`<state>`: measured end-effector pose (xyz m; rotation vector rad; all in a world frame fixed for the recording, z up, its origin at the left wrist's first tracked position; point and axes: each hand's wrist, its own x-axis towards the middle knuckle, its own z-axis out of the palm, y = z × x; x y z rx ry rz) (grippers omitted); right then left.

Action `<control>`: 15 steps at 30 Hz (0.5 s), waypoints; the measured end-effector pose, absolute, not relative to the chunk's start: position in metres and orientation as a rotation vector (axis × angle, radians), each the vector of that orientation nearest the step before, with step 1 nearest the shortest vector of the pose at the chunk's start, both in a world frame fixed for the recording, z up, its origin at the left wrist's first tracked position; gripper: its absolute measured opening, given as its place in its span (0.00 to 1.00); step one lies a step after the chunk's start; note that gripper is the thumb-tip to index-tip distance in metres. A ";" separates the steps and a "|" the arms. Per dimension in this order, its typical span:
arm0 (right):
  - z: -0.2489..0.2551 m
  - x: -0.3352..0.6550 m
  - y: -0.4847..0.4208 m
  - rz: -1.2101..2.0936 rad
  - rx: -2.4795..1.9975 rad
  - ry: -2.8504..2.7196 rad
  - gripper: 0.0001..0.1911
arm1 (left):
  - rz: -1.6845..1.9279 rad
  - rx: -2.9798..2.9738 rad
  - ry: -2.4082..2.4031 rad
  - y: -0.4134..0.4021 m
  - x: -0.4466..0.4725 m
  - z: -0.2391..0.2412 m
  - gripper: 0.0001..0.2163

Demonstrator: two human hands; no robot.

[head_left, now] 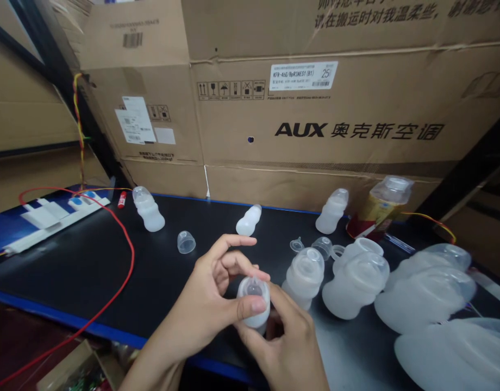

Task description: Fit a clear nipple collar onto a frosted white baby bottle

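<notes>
Both my hands hold one small translucent bottle (254, 304) over the near edge of the black table (91, 271). My left hand (211, 293) pinches its top rim between thumb and fingers, where a clear teat shows. My right hand (288, 347) wraps the bottle's lower body from below. Just right of it stand more translucent bottles (305, 277), (356, 285).
A loose clear cap (186, 241) lies left of centre. Other bottles (149, 209), (249, 220), (332, 210) sit toward the back. A jar with a red and gold label (378, 209) is at right. A red cable (123, 239) crosses the left. Cardboard boxes (315, 130) wall the back.
</notes>
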<state>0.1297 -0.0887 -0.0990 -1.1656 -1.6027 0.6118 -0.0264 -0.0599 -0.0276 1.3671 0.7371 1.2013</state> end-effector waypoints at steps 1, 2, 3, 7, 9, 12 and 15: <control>-0.099 0.130 -0.089 0.621 -1.166 -1.601 0.14 | 1.176 1.372 0.713 -0.057 -0.028 -0.028 0.31; -0.098 0.130 -0.089 0.625 -1.171 -1.599 0.13 | 1.151 1.377 0.692 -0.054 -0.030 -0.027 0.30; -0.097 0.130 -0.089 0.624 -1.181 -1.597 0.12 | 1.129 1.376 0.673 -0.052 -0.031 -0.027 0.29; -0.096 0.129 -0.089 0.612 -1.214 -1.602 0.10 | 1.065 1.377 0.645 -0.049 -0.034 -0.026 0.28; -0.096 0.129 -0.089 0.612 -1.219 -1.604 0.09 | 1.077 1.394 0.674 -0.054 -0.033 -0.026 0.27; -0.095 0.130 -0.089 0.589 -1.216 -1.607 0.07 | 1.120 1.469 0.801 -0.065 -0.029 -0.027 0.24; -0.094 0.131 -0.088 0.597 -1.178 -1.614 0.10 | 1.206 1.594 0.985 -0.074 -0.024 -0.027 0.19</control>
